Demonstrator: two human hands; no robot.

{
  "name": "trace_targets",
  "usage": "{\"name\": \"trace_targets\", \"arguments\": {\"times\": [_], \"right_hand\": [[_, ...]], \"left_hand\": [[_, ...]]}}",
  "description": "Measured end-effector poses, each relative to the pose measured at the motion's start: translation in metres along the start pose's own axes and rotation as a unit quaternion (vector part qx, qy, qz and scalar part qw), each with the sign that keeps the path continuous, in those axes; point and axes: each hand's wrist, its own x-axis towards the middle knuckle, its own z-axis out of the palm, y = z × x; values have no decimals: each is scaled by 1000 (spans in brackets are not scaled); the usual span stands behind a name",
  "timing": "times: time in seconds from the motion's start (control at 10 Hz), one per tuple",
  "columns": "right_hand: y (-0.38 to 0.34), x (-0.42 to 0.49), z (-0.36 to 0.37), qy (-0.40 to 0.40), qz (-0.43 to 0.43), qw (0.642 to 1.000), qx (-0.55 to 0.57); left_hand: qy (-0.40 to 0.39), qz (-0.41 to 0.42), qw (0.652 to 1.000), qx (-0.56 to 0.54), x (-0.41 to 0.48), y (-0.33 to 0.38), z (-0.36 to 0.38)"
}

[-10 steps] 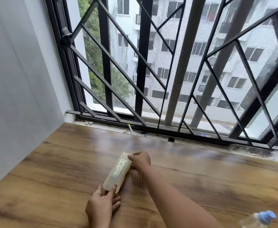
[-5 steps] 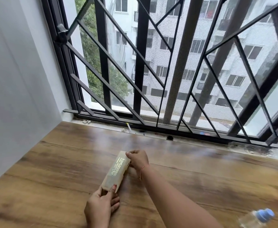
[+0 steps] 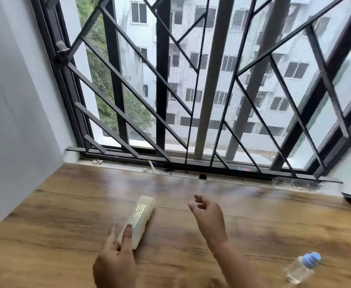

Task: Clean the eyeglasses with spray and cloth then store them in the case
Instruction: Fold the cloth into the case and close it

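Cream case (image 3: pixel 142 217) is lying shut on the wood worktop (image 3: pixel 66 235) near the middle, its long axis running away from the person. L hand (image 3: pixel 116 265) is resting on its near end, w/ the fingers (image 3: pixel 128 233) straight on the lid and the thumb alongside the left edge, not curling round it. R hand (image 3: pixel 208 219) is hovering right of the case, apart from it, fingers loosely curled and holding nothing. Spray bottle (image 3: pixel 301 269) w/ blue cap is lying on its side at far right, well apart.
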Motion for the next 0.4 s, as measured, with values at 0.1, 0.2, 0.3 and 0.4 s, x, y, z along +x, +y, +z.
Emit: {"name": "trace_targets", "arguments": {"times": [0.1, 0.2, 0.3, 0.4], "right_hand": [[3, -35, -74, 167, -93, 981, -35], [15, -52, -112, 300, -129, 944, -52], [42, -71, -153, 419, -73, 902, -74], [56, -83, -169, 417, -2, 908, -45]], "left_hand": [[-150, 93, 982, -71, -47, 37, 20], [-351, 129, 925, -59, -79, 41, 42], [-523, 192, 831, 14, -134, 33, 81], [-585, 156, 796, 8, -160, 29, 97]]}}
